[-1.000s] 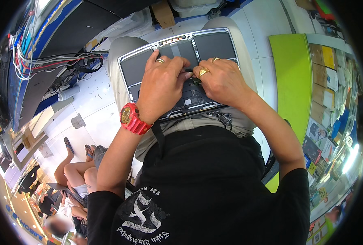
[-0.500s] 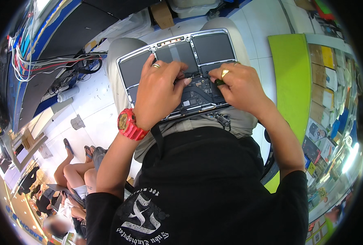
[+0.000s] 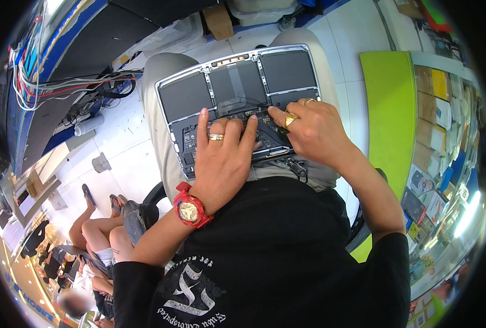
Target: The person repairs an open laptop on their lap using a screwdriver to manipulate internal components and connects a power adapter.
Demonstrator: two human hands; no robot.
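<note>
An opened laptop [image 3: 237, 82] lies bottom-up across my lap, its dark battery cells and circuit board exposed. My left hand [image 3: 221, 158], with a ring and a red wristwatch, rests flat on the board's near half, fingers spread. My right hand [image 3: 311, 131], wearing gold rings, presses its fingertips on the board's right side next to the left hand's fingers. Whether a small tool or part sits under the right fingers is hidden.
A bright green counter [image 3: 390, 120] runs along my right, with shelves of boxed goods [image 3: 439, 142] beyond it. Bundled cables [image 3: 62, 87] hang at the left. Another person's legs [image 3: 98, 232] sit at lower left on the white tiled floor [image 3: 122, 158].
My left hand has slid down toward me, uncovering the battery cells. My right hand shifted slightly right and lower on the board.
</note>
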